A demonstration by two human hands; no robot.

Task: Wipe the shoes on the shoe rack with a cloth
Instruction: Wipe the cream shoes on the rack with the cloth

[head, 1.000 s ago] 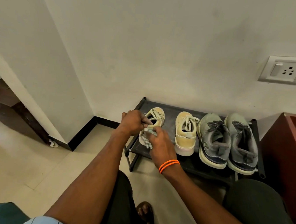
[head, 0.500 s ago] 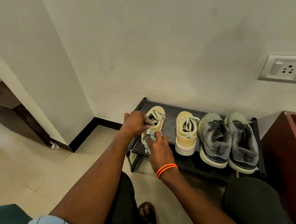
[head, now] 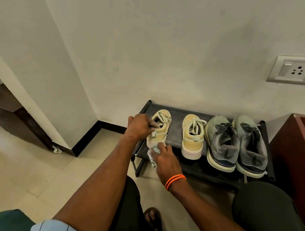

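On the low black shoe rack [head: 172,134], our left hand [head: 140,127] grips the collar of the leftmost pale yellow lace-up sneaker [head: 160,130]. Our right hand [head: 164,157], fingers closed on the crumpled pale cloth [head: 153,154], has slid from the sneaker's side down to its heel, suggesting this shoe is nearly wiped. The cloth is mostly hidden beneath the hand.

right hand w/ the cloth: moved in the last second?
Yes. The right hand with the cloth slid down the leftmost yellow shoe toward its heel, nearer the shoe rack front edge.
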